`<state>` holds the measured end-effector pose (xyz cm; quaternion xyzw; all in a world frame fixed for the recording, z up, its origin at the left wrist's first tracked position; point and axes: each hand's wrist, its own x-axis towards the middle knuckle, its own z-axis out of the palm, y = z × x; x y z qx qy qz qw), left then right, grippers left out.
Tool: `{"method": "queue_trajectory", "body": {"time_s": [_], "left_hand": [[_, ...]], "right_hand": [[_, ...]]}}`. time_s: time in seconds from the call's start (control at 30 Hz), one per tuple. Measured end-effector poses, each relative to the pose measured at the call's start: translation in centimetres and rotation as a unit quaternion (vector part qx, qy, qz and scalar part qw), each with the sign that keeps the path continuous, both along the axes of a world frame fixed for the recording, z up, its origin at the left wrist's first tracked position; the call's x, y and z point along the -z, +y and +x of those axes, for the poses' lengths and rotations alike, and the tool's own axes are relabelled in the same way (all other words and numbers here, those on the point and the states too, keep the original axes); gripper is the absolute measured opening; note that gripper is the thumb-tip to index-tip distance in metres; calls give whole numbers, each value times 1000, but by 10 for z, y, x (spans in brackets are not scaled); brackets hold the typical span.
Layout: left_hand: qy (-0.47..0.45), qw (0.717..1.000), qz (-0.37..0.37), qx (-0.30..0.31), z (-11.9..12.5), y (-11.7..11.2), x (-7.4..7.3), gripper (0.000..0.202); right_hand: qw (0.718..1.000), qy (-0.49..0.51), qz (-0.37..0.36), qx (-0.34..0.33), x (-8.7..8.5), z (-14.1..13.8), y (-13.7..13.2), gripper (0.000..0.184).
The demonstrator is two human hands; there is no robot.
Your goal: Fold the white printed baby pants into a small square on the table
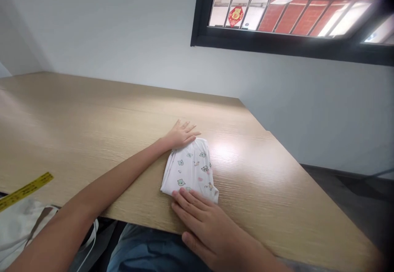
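A folded white cloth (192, 167) printed with small animal faces lies flat on the wooden table, close to its front edge. My left hand (181, 135) rests at the cloth's far edge, fingers spread and pointing away to the right, palm down. Across the near edge of the cloth lies my right hand (206, 222), its fingers stretched out flat with the fingertips touching the fabric. Neither hand grips the cloth. The kind of garment or cloth cannot be made out in its folded state.
The wooden table (92, 128) reaches to a pale wall, with its right edge running diagonally. A yellow strip with black print (26, 190) lies at the left front edge, above a white bag (18, 227). A barred window (277, 9) is at upper right.
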<state>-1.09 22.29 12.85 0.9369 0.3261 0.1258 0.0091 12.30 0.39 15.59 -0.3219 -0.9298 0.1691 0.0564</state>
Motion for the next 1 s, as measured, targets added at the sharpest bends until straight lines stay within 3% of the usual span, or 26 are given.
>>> {"method": "queue_trajectory", "body": {"time_s": [0.1,0.2,0.33,0.4,0.47,0.57,0.63,0.73,0.87,0.93,1.0], "left_hand": [[-9,1000,14,-15,-8,-10,-5,44],[-1,1000,18,-6,-27,-43,-6,47],[17,995,-52,82,-60,-92,-6,42],[19,987,-122,100,-72,-112,-6,47],[15,981,-174,84,-81,-128,-7,64],[-3,978,-200,66,-87,-151,-6,93],[-17,976,-205,72,-90,-170,-2,98],[-50,977,-192,73,-95,-200,8,86],[-169,970,-160,64,-92,-221,20,48],[-231,953,-197,18,-85,-216,21,26],[-275,924,-253,-83,-72,-204,17,27]], "right_hand": [[999,39,-1,-1,-5,4,-7,40],[992,87,83,24,-1,15,3,37],[977,52,179,104,14,24,32,35],[975,3,176,138,21,25,42,42],[978,-31,149,144,24,25,43,56],[986,-32,112,121,25,28,28,75],[989,-20,92,111,26,31,9,80],[991,-4,76,112,32,38,-21,82],[990,65,87,90,39,44,-42,67],[983,120,70,121,37,41,-40,55],[961,176,29,211,31,35,-30,38]]}}
